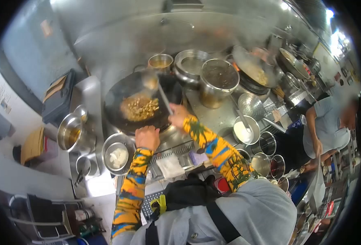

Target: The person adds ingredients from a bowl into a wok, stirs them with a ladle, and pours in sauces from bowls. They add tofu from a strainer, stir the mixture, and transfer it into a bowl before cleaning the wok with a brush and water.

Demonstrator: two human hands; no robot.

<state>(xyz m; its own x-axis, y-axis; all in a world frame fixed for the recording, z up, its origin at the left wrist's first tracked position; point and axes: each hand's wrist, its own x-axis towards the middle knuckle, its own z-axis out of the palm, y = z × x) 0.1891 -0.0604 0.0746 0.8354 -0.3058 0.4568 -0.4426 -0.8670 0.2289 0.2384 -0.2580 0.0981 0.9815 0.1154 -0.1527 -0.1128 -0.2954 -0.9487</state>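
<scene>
A large dark wok [114,111] sits on the stove, with chopped brownish-yellow food [140,108] in its middle. My left hand [148,138] is closed at the wok's near edge; the part it grips is hidden under the fingers. In my right hand [178,116] is the handle of a metal ladle [164,98]. The ladle's bowl is raised over the far side of the wok, blurred by steam. Left of my left hand, a steel bowl [106,157] holds a smaller bowl of white pieces [118,157].
Behind the wok stand a small pot of yellowish liquid [161,62] and a tall pot [218,87]. A steaming second wok [252,73] is further right. A perforated strainer [251,105] lies near a white-filled bowl [245,131]. Another person [331,126] stands at right.
</scene>
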